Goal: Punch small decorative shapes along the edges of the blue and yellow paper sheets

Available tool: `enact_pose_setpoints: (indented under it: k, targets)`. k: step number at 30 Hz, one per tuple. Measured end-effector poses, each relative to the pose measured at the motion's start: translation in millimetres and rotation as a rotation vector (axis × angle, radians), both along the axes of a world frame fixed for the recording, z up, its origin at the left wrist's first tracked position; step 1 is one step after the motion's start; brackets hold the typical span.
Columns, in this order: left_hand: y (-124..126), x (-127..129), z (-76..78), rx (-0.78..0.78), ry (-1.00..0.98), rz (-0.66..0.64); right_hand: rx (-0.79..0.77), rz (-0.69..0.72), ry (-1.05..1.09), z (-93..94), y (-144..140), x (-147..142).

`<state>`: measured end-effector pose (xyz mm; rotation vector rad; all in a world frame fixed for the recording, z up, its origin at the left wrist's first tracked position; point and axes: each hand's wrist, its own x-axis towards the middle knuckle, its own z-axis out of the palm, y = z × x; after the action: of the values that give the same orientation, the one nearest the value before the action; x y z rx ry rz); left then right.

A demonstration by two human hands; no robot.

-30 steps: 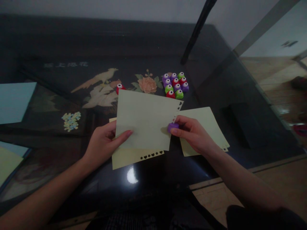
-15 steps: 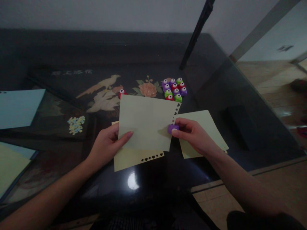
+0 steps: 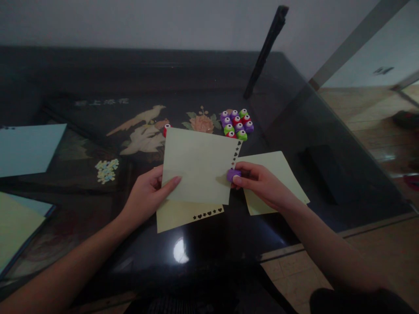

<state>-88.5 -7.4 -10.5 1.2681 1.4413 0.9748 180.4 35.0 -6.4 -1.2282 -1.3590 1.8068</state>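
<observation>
My left hand (image 3: pixel 152 189) grips the left edge of a pale green sheet of paper (image 3: pixel 196 168), thumb on top, holding it above the table. Pinched in my right hand (image 3: pixel 253 179) is a small purple craft punch (image 3: pixel 233 175), set on the sheet's right edge. Above the punch, a row of small heart and star holes runs up that edge. Partly hidden below the sheet lies a yellowish paper (image 3: pixel 176 218) with hearts and stars punched along its lower edge. Behind my right hand rests another pale sheet (image 3: pixel 278 170).
Several purple, red and green punches (image 3: pixel 237 124) stand grouped at the back, and a red punch (image 3: pixel 166 128) is behind the sheet. Small paper cut-outs (image 3: pixel 107 170) lie in a pile at left, near blue paper (image 3: pixel 32 148) and yellow paper (image 3: pixel 19 222). A dark post (image 3: pixel 266 52) rises behind.
The purple punch and my right hand have shifted slightly left, still at the sheet's right edge. The view has also moved a little. My left hand keeps its hold.
</observation>
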Motion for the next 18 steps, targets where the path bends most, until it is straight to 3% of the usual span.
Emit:
enact_pose_setpoints:
  k: [18]
  targets:
    - [4, -10, -0.2, -0.008, 0.032, 0.066, 0.1, 0.002, -0.096, 12.4, 5, 9]
